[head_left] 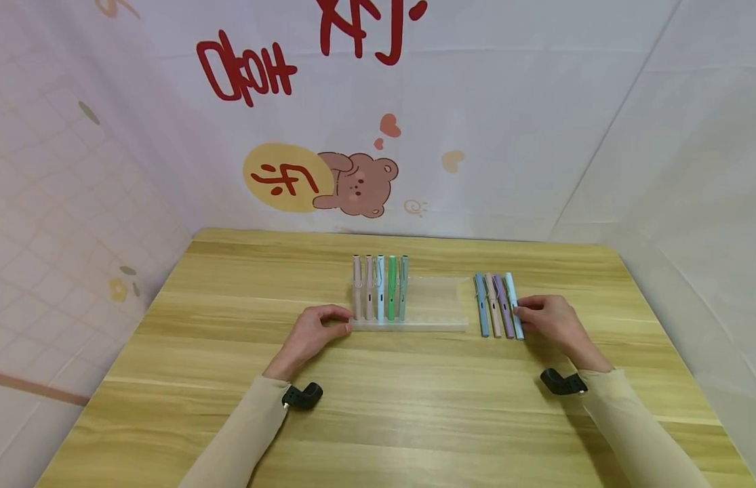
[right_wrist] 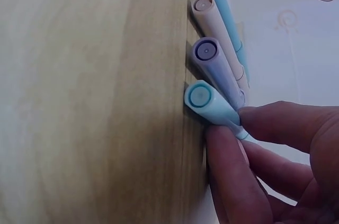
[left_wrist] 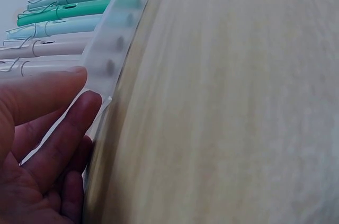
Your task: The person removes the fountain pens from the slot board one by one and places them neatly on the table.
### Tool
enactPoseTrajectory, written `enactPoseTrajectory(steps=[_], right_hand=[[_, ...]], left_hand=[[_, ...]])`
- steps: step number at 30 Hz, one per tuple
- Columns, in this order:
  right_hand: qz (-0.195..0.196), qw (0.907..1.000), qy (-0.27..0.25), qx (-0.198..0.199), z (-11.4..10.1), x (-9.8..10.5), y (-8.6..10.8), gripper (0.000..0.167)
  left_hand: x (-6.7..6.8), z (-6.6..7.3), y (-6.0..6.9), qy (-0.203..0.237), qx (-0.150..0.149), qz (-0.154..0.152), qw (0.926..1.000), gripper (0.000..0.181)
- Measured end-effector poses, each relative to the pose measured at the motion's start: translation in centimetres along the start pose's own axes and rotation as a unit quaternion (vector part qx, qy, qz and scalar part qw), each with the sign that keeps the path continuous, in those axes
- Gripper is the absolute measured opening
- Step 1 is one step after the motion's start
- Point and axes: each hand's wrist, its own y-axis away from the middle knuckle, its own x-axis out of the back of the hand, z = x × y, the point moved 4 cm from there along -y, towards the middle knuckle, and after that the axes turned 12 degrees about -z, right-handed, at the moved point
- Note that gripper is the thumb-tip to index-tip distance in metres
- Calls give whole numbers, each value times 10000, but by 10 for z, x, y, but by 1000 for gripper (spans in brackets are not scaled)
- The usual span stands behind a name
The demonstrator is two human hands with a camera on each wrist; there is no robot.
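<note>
A clear pen rack [head_left: 435,327] holds several upright pens in its left part: two pale pinkish ones, a light blue one, a green pen [head_left: 392,288] and a grey-green one. At the rack's left end my left hand [head_left: 310,335] pinches the corner between thumb and finger, also seen in the left wrist view [left_wrist: 47,128]. To the right of the rack, several capped pens lie side by side: blue [head_left: 482,305], beige [head_left: 494,305], purple [head_left: 504,306] and light blue. My right hand [head_left: 554,324] pinches the light blue pen [right_wrist: 212,105], the outermost one, which lies on the table.
The wood-grain table [head_left: 414,407] runs back to a white cloth wall [head_left: 506,102] printed with a bear and red lettering. Cloth walls also stand at the left and right. Black wrist cameras [head_left: 304,396] are strapped over both sleeves.
</note>
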Motion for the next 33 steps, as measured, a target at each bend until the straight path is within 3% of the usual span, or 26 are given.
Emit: enactPoseTrajectory(steps=[6, 27, 33], right_hand=[[78, 9997, 238, -62, -3, 0, 0, 41], [64, 9998, 81, -158, 2, 2, 0, 46], [118, 9991, 382, -119, 0, 4, 5, 47]], left_hand=[[1, 1, 0, -30, 24, -2, 10000, 20], [0, 1, 0, 46, 61, 6, 10000, 19], [1, 1, 1, -19, 53, 26, 10000, 20]])
